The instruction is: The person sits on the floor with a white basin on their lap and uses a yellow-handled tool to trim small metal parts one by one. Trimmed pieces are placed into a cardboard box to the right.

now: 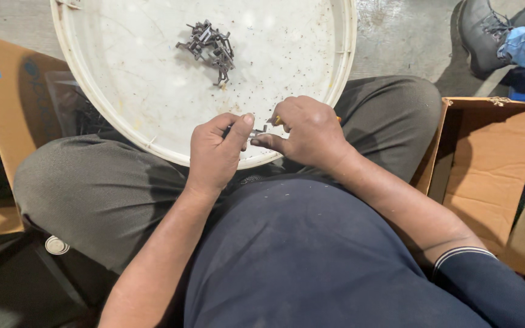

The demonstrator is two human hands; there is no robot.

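Head view of seated handwork over a tray. The left hand (216,152) is closed in a thumb-and-forefinger pinch on a small dark metal clip (256,130), held at the near rim of the round white tray (98,100) that rests across the person's lap. The right hand (311,130) is curled shut around a slim tool with an orange handle (278,120), only a tip of which shows; its forefinger lies just beside the clip, and whether it touches cannot be told. The clip appears light, stiff and thin-edged, likely somewhat slippery and easily dropped, so a fingertip pinch across its flat faces, clear of any bent ends, seems the soundest hold. Farther up the tray lies a tangled heap of similar clips (209,48), well apart from the hands; these probably interlock and would need teasing free singly. Dark specks dot the tray surface. An open cardboard box (487,152) stands to the right, and another person's boot (480,33) shows beyond it.
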